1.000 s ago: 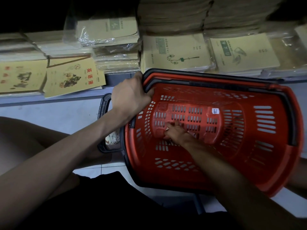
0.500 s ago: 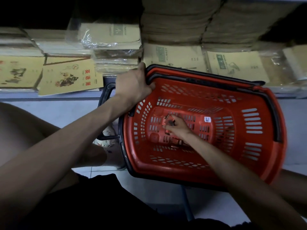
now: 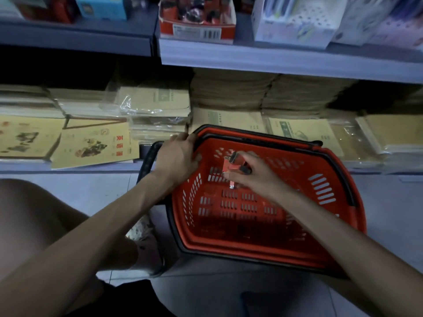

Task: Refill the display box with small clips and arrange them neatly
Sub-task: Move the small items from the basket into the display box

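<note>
A red plastic shopping basket point(image 3: 325, 225) with black handles sits tilted on the floor in front of me. My left hand point(image 3: 177, 156) grips its left rim. Above the basket's bottom, my right hand point(image 3: 254, 177) is closed around a small pack of clips point(image 3: 231, 165), red card with dark clips on it. On the upper shelf stands the red and white display box point(image 3: 196, 33), open on top, with dark and red small items inside.
The lower shelf carries stacks of yellow exercise books point(image 3: 91, 143) and wrapped paper piles point(image 3: 155, 104). White boxed goods point(image 3: 295, 19) stand to the right of the display box. My knee point(image 3: 29, 223) and shoe point(image 3: 146, 248) are at the left on the tiled floor.
My right hand has picked the clip pack off the basket bottom and raised it. My view has tilted up, bringing the upper shelf and display box into sight.
</note>
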Tool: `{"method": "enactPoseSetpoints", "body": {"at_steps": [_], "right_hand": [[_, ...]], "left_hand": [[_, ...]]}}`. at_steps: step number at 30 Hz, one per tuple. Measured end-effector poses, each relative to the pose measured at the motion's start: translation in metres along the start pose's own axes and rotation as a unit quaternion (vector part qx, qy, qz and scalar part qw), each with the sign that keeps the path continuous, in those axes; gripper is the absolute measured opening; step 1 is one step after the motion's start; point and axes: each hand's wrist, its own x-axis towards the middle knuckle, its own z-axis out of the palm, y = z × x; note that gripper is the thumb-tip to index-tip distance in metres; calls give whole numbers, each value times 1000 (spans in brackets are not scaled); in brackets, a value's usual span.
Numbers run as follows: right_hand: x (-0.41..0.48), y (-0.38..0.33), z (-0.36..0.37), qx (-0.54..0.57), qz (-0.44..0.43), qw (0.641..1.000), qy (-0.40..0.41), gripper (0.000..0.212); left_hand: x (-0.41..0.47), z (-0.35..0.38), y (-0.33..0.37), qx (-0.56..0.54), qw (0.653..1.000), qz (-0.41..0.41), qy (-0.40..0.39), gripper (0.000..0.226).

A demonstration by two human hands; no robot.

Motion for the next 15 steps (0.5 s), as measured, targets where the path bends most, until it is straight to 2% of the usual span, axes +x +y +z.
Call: {"method": "enactPoseSetpoints", "body": {"at_steps": [2,3,4,5,6,7,8,9,10,11,13,15], "right_hand": [[1,-16,-7,-22,-7,1000,-5,43],[1,-23,-10,-44,-12,999,-7,48],[0,-32,-13,-62,-20,998,-10,52],[0,-41,-15,-74,-32,997,-13,53],[0,-51,-17,-84,-48,995,-13,53],[0,-62,-18,-100,-72,992,-10,51],[-1,-73,-19,-121,-99,988,-7,48],[0,-83,-18,-148,-129,981,-3,45],[0,-94,-18,-176,-155,972,-2,42],[0,-104,-17,-205,-168,964,-5,38],[-1,-126,-17,-275,-156,949,-17,34],[0,-143,-18,-348,-130,928,-35,39]], "left_hand": [[-6,-6,7,-84,996,-19,32,39],[-10,-12,14,-182,981,-56,40,35],[-12,-21,24,-321,939,-121,17,32],[-15,-32,34,-478,854,-201,-38,33],[-16,-41,42,-606,738,-273,-115,39],[-18,-50,48,-690,625,-314,-189,49],[-19,-56,53,-742,540,-318,-239,58],[-18,-60,57,-780,482,-301,-262,65],[-17,-64,60,-809,442,-281,-267,68],[-15,-68,64,-829,419,-268,-256,67],[-8,-77,74,-856,391,-255,-223,57],[-2,-84,82,-874,364,-255,-197,53]]}}
